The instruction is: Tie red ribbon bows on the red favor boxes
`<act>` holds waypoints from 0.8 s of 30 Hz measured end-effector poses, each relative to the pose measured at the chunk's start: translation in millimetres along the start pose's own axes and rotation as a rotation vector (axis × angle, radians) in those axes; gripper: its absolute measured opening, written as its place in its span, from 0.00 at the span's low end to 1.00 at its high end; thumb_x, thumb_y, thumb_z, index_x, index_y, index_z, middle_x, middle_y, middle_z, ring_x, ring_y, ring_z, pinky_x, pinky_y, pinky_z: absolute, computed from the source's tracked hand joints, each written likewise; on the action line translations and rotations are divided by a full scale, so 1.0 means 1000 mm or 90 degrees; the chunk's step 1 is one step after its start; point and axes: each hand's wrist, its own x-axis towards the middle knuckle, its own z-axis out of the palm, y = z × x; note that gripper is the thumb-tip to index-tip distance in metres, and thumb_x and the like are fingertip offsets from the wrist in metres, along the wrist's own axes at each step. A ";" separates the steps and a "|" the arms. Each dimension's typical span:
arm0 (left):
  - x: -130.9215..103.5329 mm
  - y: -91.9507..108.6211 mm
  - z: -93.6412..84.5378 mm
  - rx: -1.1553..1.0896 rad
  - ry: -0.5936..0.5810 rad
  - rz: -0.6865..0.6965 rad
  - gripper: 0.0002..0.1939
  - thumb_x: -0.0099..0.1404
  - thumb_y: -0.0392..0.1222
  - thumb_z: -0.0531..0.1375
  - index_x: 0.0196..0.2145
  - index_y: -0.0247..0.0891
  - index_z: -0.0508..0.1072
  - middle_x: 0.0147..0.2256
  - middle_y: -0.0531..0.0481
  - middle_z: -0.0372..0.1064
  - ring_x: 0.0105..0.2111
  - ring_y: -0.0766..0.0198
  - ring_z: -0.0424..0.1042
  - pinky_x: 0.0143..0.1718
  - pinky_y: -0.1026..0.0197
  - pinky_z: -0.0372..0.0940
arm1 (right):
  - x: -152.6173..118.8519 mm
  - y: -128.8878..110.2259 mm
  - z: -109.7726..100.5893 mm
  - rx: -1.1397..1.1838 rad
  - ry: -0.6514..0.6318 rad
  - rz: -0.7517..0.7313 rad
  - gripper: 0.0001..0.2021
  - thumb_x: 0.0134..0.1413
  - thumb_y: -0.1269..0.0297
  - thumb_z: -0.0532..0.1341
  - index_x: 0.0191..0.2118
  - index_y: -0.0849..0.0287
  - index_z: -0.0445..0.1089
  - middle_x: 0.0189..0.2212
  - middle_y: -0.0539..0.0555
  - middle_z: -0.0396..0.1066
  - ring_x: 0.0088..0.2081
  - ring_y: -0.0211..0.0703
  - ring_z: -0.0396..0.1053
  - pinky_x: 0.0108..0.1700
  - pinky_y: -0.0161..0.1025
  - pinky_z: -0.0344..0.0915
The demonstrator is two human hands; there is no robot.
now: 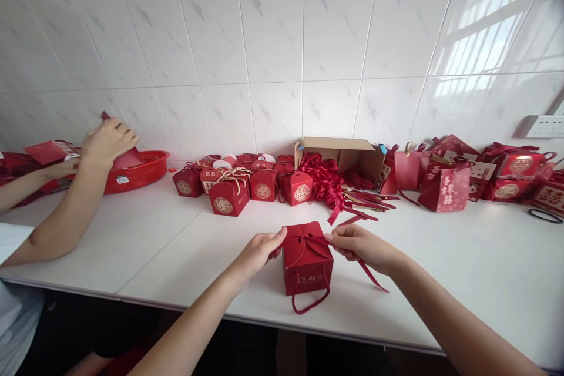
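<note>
A red gift box (307, 267) stands upright on the white table in front of me, its flaps folded together on top and a twisted cord handle (311, 309) hanging down its front. A dark red ribbon (372, 275) is knotted across the top. My right hand (359, 247) pinches this ribbon at the box's upper right, and a loose tail trails below the fingers. At the upper left corner, my left hand (263, 247) is closed, thumb against the ribbon's other side; its curled fingertips are partly hidden.
Behind the box stand several finished red boxes (229, 197), a heap of red ribbons (321, 179) and an open cardboard carton (352, 155). More red gift bags (445, 188) line the right. At left, a co-worker's hands (108, 141) work over a red plastic basin (154, 171).
</note>
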 end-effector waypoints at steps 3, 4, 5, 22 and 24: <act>-0.001 -0.004 -0.004 0.020 0.036 0.021 0.23 0.56 0.58 0.58 0.17 0.39 0.56 0.20 0.57 0.49 0.22 0.67 0.50 0.26 0.63 0.47 | 0.000 0.010 -0.007 0.014 0.044 -0.034 0.23 0.49 0.49 0.65 0.19 0.60 0.58 0.17 0.43 0.51 0.21 0.31 0.44 0.25 0.35 0.40; -0.001 -0.006 -0.005 0.030 0.030 0.020 0.23 0.56 0.57 0.59 0.17 0.39 0.57 0.20 0.57 0.50 0.23 0.67 0.50 0.26 0.63 0.47 | -0.001 0.013 -0.009 0.015 0.047 -0.033 0.22 0.48 0.49 0.65 0.19 0.61 0.60 0.17 0.43 0.51 0.21 0.31 0.44 0.25 0.35 0.40; -0.001 -0.007 -0.007 0.040 0.022 0.013 0.22 0.56 0.57 0.59 0.18 0.39 0.58 0.20 0.57 0.51 0.23 0.68 0.50 0.26 0.63 0.47 | -0.002 0.015 -0.010 0.026 0.041 -0.031 0.22 0.48 0.49 0.66 0.19 0.61 0.61 0.17 0.44 0.52 0.21 0.31 0.45 0.25 0.35 0.41; 0.014 0.030 0.051 0.408 0.366 0.334 0.13 0.58 0.42 0.60 0.38 0.41 0.60 0.42 0.46 0.65 0.47 0.50 0.61 0.46 0.47 0.56 | -0.012 -0.029 0.013 0.133 0.057 -0.155 0.11 0.49 0.56 0.67 0.32 0.59 0.73 0.24 0.47 0.63 0.26 0.34 0.59 0.33 0.34 0.57; 0.019 0.030 0.050 0.402 0.416 0.317 0.14 0.56 0.40 0.60 0.38 0.41 0.59 0.42 0.46 0.65 0.47 0.50 0.61 0.47 0.47 0.55 | -0.013 -0.027 0.012 0.046 0.106 -0.134 0.12 0.49 0.55 0.66 0.36 0.58 0.73 0.22 0.46 0.63 0.27 0.35 0.60 0.32 0.34 0.57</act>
